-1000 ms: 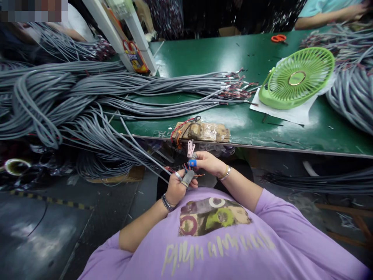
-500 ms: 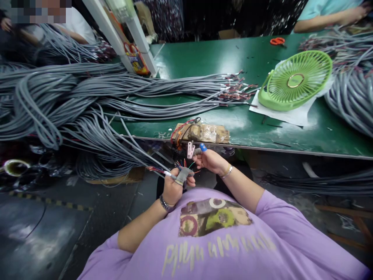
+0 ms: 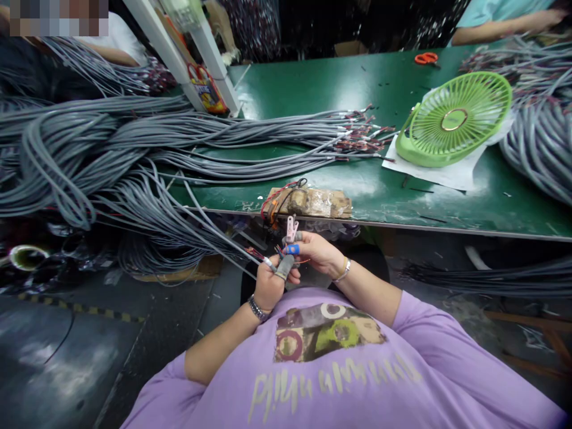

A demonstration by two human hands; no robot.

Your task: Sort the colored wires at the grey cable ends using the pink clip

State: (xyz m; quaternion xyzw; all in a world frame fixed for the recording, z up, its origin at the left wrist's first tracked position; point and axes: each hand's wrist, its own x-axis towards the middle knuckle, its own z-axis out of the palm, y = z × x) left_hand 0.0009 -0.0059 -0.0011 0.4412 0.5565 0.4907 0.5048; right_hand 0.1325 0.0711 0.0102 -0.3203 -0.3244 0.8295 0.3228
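Observation:
My left hand (image 3: 271,285) is closed around the end of a grey cable (image 3: 269,262), its thumb in a grey finger cover. Thin coloured wires (image 3: 277,250) fan out from that end, just past the thumb. My right hand (image 3: 315,253) has blue wrap on the thumb and a grey cover on a finger. Its thumb and finger are pinched together on the wires, close against my left thumb; which wires are in the pinch is hidden. A pink clothespin (image 3: 292,228) stands just beyond the right fingertips.
A wooden block (image 3: 328,204) with red and black leads sits at the table's front edge. Grey cables (image 3: 214,131) pile across the green table (image 3: 370,77). A green fan (image 3: 453,119) stands on white paper, with orange scissors (image 3: 426,58) behind. Co-workers sit at both far sides.
My right hand has moved left and down from beside the clothespin to the wires, where its thumb and finger have closed. My left hand has shifted slightly right.

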